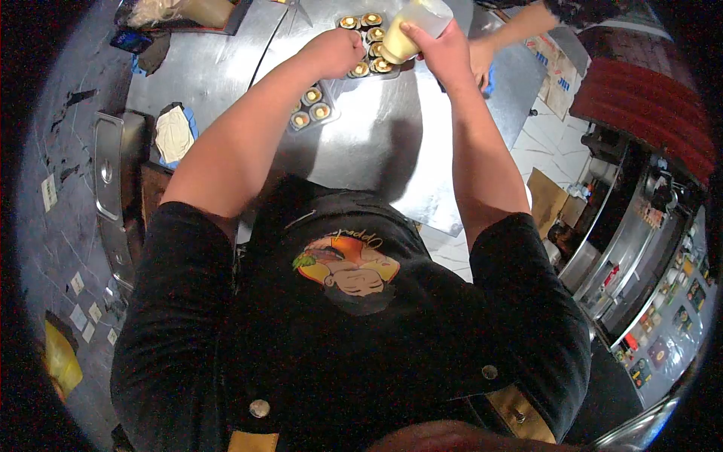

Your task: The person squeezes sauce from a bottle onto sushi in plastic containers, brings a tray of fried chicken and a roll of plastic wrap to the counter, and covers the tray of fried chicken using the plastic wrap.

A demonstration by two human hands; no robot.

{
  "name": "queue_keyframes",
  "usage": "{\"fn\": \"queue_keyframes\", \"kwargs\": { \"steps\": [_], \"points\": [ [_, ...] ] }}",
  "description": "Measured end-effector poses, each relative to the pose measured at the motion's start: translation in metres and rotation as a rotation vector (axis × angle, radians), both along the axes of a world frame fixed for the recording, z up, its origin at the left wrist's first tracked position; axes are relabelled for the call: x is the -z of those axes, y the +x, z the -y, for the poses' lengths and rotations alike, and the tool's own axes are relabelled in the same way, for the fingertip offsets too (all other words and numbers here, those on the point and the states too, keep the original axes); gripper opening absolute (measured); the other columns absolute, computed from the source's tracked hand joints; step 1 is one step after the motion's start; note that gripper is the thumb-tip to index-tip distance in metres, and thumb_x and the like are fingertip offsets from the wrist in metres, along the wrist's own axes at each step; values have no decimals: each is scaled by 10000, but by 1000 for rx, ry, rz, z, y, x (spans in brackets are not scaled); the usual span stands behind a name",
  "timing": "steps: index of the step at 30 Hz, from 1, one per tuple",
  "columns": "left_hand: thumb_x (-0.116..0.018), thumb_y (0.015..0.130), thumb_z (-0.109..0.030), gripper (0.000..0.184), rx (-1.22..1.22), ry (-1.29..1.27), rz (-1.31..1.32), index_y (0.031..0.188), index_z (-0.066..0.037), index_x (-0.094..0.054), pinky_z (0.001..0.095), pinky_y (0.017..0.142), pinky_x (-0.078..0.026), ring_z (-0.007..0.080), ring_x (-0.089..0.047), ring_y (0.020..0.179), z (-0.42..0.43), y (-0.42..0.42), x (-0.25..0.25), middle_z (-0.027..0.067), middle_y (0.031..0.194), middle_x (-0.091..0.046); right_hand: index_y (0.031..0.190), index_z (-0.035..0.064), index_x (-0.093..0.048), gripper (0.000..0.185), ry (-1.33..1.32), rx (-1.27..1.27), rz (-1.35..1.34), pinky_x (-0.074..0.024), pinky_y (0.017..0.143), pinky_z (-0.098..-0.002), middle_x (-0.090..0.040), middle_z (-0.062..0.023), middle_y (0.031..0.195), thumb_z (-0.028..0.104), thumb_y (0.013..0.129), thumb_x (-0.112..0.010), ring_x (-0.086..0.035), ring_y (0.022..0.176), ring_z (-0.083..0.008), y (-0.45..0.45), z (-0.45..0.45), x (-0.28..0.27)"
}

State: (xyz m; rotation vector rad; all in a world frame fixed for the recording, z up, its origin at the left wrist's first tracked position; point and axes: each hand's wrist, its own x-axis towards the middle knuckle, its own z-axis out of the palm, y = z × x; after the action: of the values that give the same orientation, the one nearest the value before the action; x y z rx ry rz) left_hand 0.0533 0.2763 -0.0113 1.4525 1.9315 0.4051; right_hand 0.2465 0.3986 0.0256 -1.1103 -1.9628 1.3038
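At the top of the steel table, a dark tray (388,68) holds several small round rolls with pale yellow tops. My right hand (446,51) is wrapped round a squeeze bottle (403,38) of pale yellow sauce, tilted with its lower end over the rolls. My left hand (337,54) rests at the tray's left side with its fingers curled together; whatever they may hold is too small to tell. Nearer to me, under my left forearm, sits a second tray (325,117) with more rolls, partly hidden by the arm.
A co-worker's hand (482,62) lies on the steel table (361,151) just right of my right hand, near something blue. Scissors (295,9) lie at the top edge. On the left are a folded cloth (173,135), a phone (132,41) and a metal container (113,166).
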Motion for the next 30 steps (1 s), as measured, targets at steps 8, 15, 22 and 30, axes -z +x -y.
{"fn": "queue_keyframes", "kwargs": {
  "steps": [8, 15, 22, 30],
  "points": [
    [-612, 996, -239, 173, -275, -117, 716, 1027, -88, -690, 284, 635, -470, 96, -541, 656, 31, 13, -17, 44, 950, -782, 1145, -28, -638, 373, -338, 34, -297, -556, 525, -277, -717, -108, 900, 227, 918, -788, -653, 603, -133, 24, 4, -21],
    [-581, 1068, -258, 150, -292, -162, 945, 1096, -117, -623, 222, 497, -358, 52, -435, 531, 68, 34, -51, 81, 1026, -771, 1139, -13, -609, 302, -558, 3, -468, -569, 567, -290, -694, -90, 884, 250, 1005, -672, -594, 574, -121, 40, 42, -47],
    [-561, 1063, -248, 147, -341, -166, 1024, 1102, -116, -612, 234, 496, -351, 68, -450, 540, 91, 55, -53, 99, 999, -776, 1185, -23, -598, 303, -682, 51, -592, -587, 618, -335, -720, -119, 988, 219, 1014, -666, -705, 760, -201, 65, 69, -39],
    [-573, 1079, -247, 214, -398, -17, 1175, 1165, -53, -598, 247, 544, -440, 97, -529, 594, 129, 55, -59, 122, 989, -741, 1367, -15, -529, 552, -1084, -51, -785, -628, 828, -471, -707, -206, 1181, 452, 1072, -527, -726, 830, -293, 89, 106, -14]
  ]
}}
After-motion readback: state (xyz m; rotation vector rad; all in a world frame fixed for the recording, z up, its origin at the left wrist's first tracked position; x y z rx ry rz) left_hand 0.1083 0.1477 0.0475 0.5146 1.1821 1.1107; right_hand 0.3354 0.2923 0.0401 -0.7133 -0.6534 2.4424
